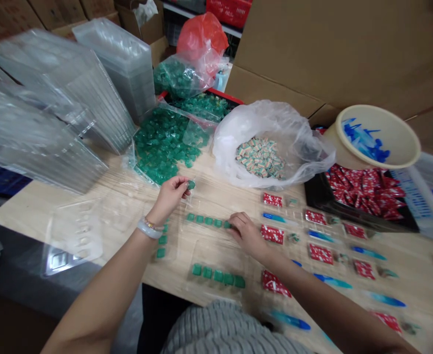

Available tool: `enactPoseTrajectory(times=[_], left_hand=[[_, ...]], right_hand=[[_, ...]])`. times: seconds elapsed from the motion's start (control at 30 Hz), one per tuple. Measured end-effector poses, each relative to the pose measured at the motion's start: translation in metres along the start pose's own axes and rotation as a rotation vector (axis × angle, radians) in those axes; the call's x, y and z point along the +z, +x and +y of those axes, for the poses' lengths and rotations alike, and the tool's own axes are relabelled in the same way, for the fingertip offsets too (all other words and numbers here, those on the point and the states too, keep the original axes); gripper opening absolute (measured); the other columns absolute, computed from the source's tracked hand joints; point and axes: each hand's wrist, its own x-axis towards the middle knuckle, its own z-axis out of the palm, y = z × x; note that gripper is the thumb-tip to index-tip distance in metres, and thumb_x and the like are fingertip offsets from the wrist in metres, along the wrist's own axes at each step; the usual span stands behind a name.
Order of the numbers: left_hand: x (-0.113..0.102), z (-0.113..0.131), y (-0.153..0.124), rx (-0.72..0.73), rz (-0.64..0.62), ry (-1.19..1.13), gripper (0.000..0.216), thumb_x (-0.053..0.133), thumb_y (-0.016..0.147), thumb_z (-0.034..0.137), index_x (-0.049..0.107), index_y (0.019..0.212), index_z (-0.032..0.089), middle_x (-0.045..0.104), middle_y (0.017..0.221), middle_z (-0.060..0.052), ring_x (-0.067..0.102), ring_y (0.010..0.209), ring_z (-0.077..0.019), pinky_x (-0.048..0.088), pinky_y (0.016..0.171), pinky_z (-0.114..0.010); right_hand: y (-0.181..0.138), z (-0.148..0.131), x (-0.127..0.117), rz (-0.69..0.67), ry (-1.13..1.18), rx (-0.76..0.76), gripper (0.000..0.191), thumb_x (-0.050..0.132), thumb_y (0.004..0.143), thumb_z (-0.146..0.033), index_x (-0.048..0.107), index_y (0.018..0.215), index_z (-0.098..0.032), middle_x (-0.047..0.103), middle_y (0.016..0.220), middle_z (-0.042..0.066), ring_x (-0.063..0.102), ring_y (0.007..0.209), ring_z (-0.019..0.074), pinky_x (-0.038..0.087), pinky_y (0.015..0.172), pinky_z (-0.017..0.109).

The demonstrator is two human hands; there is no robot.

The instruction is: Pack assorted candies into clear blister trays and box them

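Observation:
My left hand point(170, 194) is raised just above the wooden table point(32, 201) and pinches a green wrapped candy point(190, 185) between thumb and fingers. My right hand point(244, 231) lies lower, fingers curled onto the right end of a row of green candies point(207, 221) set in a clear plastic tray. A second row of green candies point(218, 276) sits in the tray nearer to me. The open bag of green candies point(162, 142) lies just beyond my left hand.
Stacks of clear plastic trays point(54, 103) fill the left. A white bag of striped candies point(262, 157), a black tray of red packets point(363, 189) and a cream bucket point(380, 135) with blue pieces stand behind. Filled trays with red packets and blue pieces point(330, 255) cover the right.

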Motion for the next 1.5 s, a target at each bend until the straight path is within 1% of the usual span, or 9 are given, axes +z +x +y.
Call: enactPoseTrajectory(times=[0.33,0.47,0.63,0.73,0.87,1.0,1.17,1.33,1.5], left_hand=[[0.001,0.004,-0.006,-0.092,-0.069,-0.125,0.019,0.062,0.065,0.028,0.059,0.075,0.012,0.059,0.060,-0.001,0.055,0.054,-0.0096,0.042,0.052,-0.021],[-0.005,0.010,-0.009,-0.178,-0.090,-0.226,0.022,0.065,0.062,0.030,0.059,0.073,0.012,0.061,0.062,-0.001,0.055,0.054,-0.0091,0.043,0.054,-0.021],[-0.003,0.013,-0.004,-0.144,-0.084,-0.177,0.021,0.064,0.064,0.030,0.060,0.073,0.012,0.061,0.059,-0.001,0.056,0.053,-0.0103,0.043,0.053,-0.022],[-0.002,0.013,0.002,-0.001,-0.026,0.006,0.016,0.060,0.068,0.030,0.060,0.071,0.014,0.059,0.055,0.000,0.055,0.051,-0.0110,0.041,0.050,-0.022],[-0.010,0.018,0.011,0.101,0.100,0.124,0.015,0.054,0.072,0.029,0.061,0.073,0.015,0.060,0.059,-0.001,0.055,0.053,-0.0120,0.042,0.051,-0.023],[-0.020,0.024,0.024,0.099,0.216,0.076,0.015,0.054,0.072,0.030,0.057,0.070,0.016,0.057,0.057,0.001,0.052,0.048,-0.0106,0.040,0.049,-0.022],[-0.032,0.025,0.046,0.189,0.303,0.229,0.019,0.052,0.075,0.034,0.054,0.065,0.017,0.050,0.052,0.002,0.048,0.049,-0.0110,0.037,0.050,-0.023],[-0.030,0.024,0.046,0.387,0.127,0.382,0.022,0.058,0.069,0.025,0.062,0.090,0.018,0.059,0.088,-0.004,0.053,0.078,-0.0142,0.042,0.072,-0.026],[-0.024,0.020,0.038,0.122,0.017,0.067,0.026,0.062,0.066,0.028,0.063,0.088,0.014,0.061,0.081,-0.004,0.054,0.068,-0.0124,0.044,0.068,-0.028]], right_hand=[[0.014,-0.015,-0.011,-0.135,-0.156,-0.036,0.017,0.045,0.084,-0.026,0.060,0.081,-0.018,0.058,0.080,0.008,0.051,0.082,0.0195,0.043,0.075,0.036],[0.025,-0.023,-0.028,-0.033,-0.112,0.037,0.036,0.053,0.078,-0.039,0.056,0.105,-0.017,0.061,0.087,0.012,0.054,0.084,0.0246,0.043,0.074,0.041],[0.093,-0.052,-0.043,0.181,0.287,-0.022,0.026,0.050,0.081,-0.030,0.057,0.105,-0.025,0.059,0.092,0.008,0.055,0.080,0.0200,0.043,0.077,0.038],[0.145,-0.061,-0.028,0.122,0.543,-0.028,0.017,0.058,0.073,-0.023,0.063,0.089,-0.023,0.058,0.082,0.003,0.054,0.070,0.0145,0.044,0.071,0.032],[0.187,-0.057,-0.008,-0.017,0.928,0.227,0.009,0.064,0.066,-0.024,0.058,0.065,-0.018,0.055,0.061,-0.003,0.053,0.058,0.0113,0.046,0.064,0.031],[0.198,-0.052,-0.004,-0.094,1.299,0.411,0.024,0.072,0.056,-0.026,0.052,0.063,-0.017,0.054,0.055,-0.006,0.057,0.054,0.0107,0.048,0.062,0.029],[0.198,-0.047,-0.004,-0.143,1.448,0.539,0.024,0.073,0.056,-0.022,0.050,0.062,-0.016,0.056,0.052,-0.004,0.055,0.048,0.0098,0.044,0.050,0.023],[0.201,-0.046,-0.001,-0.161,1.536,0.586,0.021,0.070,0.059,-0.018,0.049,0.060,-0.017,0.056,0.050,-0.003,0.053,0.046,0.0103,0.041,0.047,0.023],[0.204,-0.053,0.000,-0.167,1.565,0.495,0.023,0.072,0.057,-0.021,0.050,0.059,-0.016,0.053,0.045,-0.005,0.048,0.043,0.0075,0.036,0.043,0.020]])
